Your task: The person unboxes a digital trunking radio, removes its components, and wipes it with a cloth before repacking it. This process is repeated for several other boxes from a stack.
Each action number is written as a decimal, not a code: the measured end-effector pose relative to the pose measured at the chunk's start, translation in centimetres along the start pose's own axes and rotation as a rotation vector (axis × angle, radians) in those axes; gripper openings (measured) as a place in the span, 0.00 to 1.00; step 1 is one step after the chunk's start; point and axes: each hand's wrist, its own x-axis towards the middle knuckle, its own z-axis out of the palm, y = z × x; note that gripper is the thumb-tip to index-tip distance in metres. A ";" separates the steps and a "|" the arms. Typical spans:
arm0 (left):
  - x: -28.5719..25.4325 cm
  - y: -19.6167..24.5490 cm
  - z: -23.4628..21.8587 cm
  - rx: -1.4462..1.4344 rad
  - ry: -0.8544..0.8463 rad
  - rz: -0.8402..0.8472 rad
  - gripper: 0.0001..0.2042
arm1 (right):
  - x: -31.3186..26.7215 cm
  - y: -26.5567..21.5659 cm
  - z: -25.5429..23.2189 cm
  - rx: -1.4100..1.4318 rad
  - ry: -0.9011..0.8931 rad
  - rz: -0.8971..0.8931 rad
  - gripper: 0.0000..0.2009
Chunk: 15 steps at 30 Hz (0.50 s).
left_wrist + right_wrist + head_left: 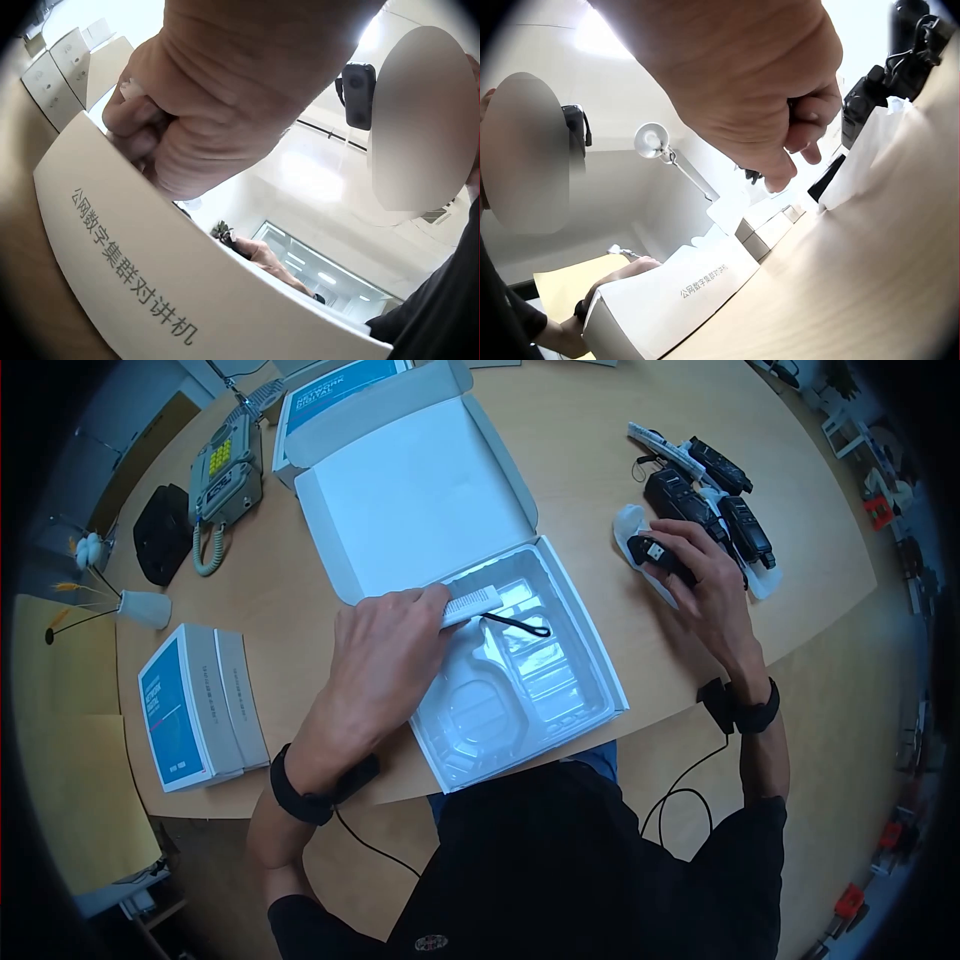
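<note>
My left hand (385, 655) grips a small white printed piece (472, 605) over the clear plastic tray (470, 725) inside an open white box (420, 490). A black strap loop (518, 624) extends from beside that piece across the tray. In the left wrist view, the curled fingers (139, 120) show just above the box wall. To the right, my right hand (715, 585) holds a small black item (665, 560) with a white-and-silver patch, its exact kind unclear. Thin translucent wrapping (627, 525) lies under and beside this hand.
Several black handheld radios (680, 495) lie beyond the right hand. A corded telephone (225, 470), a black pouch (163, 535) and a white vase (145, 608) stand at the left. Blue-and-white boxes (172, 710) stand near the left table edge.
</note>
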 end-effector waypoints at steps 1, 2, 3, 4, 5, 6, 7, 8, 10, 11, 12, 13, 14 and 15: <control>-0.2 0.1 -0.1 0.004 -0.004 -0.003 0.08 | -0.1 0.2 0.1 0.006 0.000 0.001 0.16; -0.4 0.3 -0.3 -0.085 0.043 0.058 0.09 | -0.2 0.5 0.2 -0.019 -0.054 -0.010 0.17; -0.6 0.5 -0.4 -0.176 0.090 0.120 0.12 | -0.2 0.6 0.3 -0.045 -0.108 -0.020 0.19; -0.5 0.6 -0.4 -0.174 0.088 0.118 0.12 | -0.2 0.6 0.4 -0.041 -0.109 -0.020 0.19; -0.4 0.8 -0.3 -0.134 0.084 0.137 0.13 | -0.2 0.5 0.4 -0.065 -0.151 0.000 0.20; -0.3 0.8 -0.2 -0.096 0.081 0.154 0.15 | -0.1 0.5 0.4 -0.089 -0.194 0.018 0.20; 0.0 0.6 -0.1 -0.097 0.085 0.148 0.15 | 0.1 0.5 0.4 -0.089 -0.196 0.011 0.20; 0.5 0.3 0.1 -0.074 0.071 0.152 0.15 | 0.1 0.4 0.4 -0.096 -0.187 0.005 0.20; 1.2 0.0 0.5 -0.049 0.058 0.158 0.16 | 0.2 0.4 0.4 -0.105 -0.174 0.001 0.20; 1.5 0.1 0.8 0.019 0.033 0.173 0.14 | 0.3 0.4 0.3 -0.137 -0.208 -0.003 0.20; 1.8 0.2 1.0 0.086 0.005 0.187 0.13 | 0.3 0.4 0.2 -0.169 -0.243 -0.004 0.20; 2.2 0.3 1.0 0.089 0.009 0.189 0.13 | 0.3 0.6 0.1 -0.171 -0.239 -0.005 0.20; 2.5 0.3 1.1 0.133 -0.026 0.168 0.10 | 0.3 0.8 0.2 -0.154 -0.246 -0.019 0.21; 2.6 0.3 1.2 0.177 -0.063 0.145 0.07 | 0.3 1.0 0.3 -0.137 -0.255 -0.032 0.21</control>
